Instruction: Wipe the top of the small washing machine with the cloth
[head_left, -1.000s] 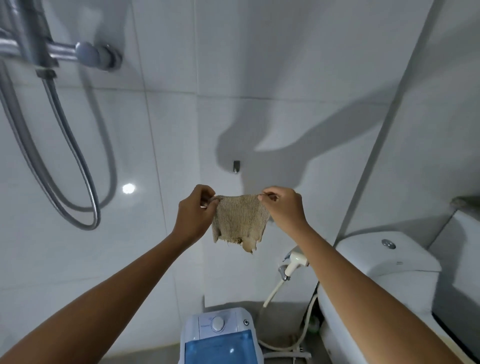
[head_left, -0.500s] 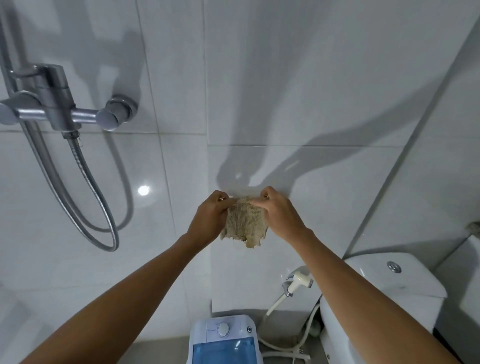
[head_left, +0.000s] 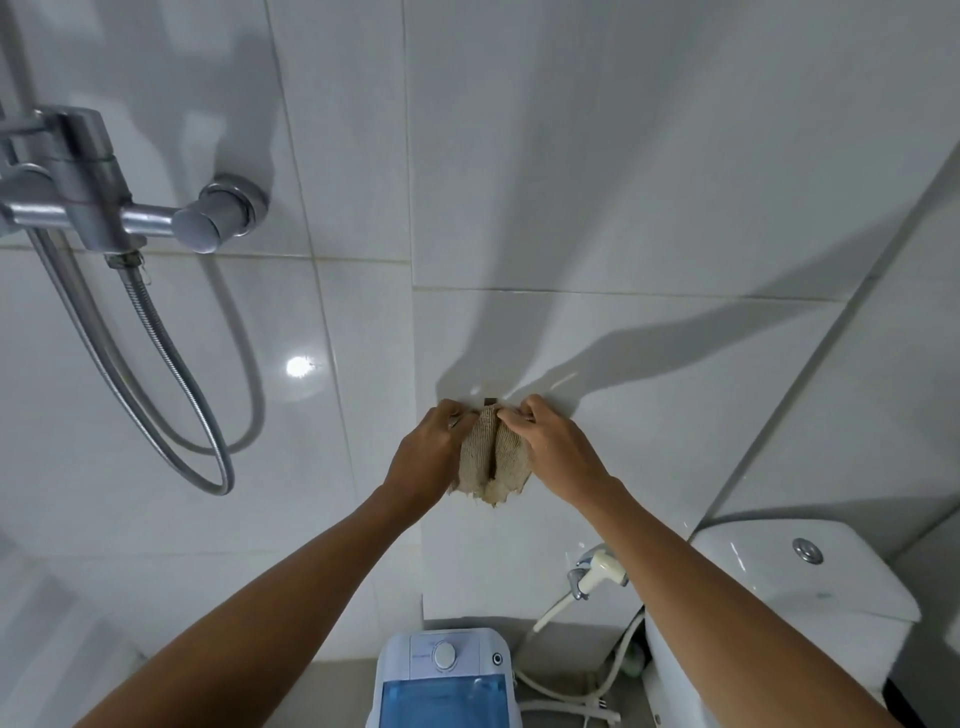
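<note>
The cloth (head_left: 493, 460) was gripped by both the left hand (head_left: 428, 457) and right hand (head_left: 553, 452), far above the washer (head_left: 444, 680); no wiping was begun.

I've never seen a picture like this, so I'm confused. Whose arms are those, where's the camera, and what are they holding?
The camera sits on a person's head, looking forward and down, so you see their own two arms. Their left hand and right hand pinch a small, frayed beige woven cloth up by the white tiled wall. Far below stands a small white washing machine with a blue see-through lid, not yet wiped. A white toilet stands at the right, and a silver shower hose hangs at the left.
</note>
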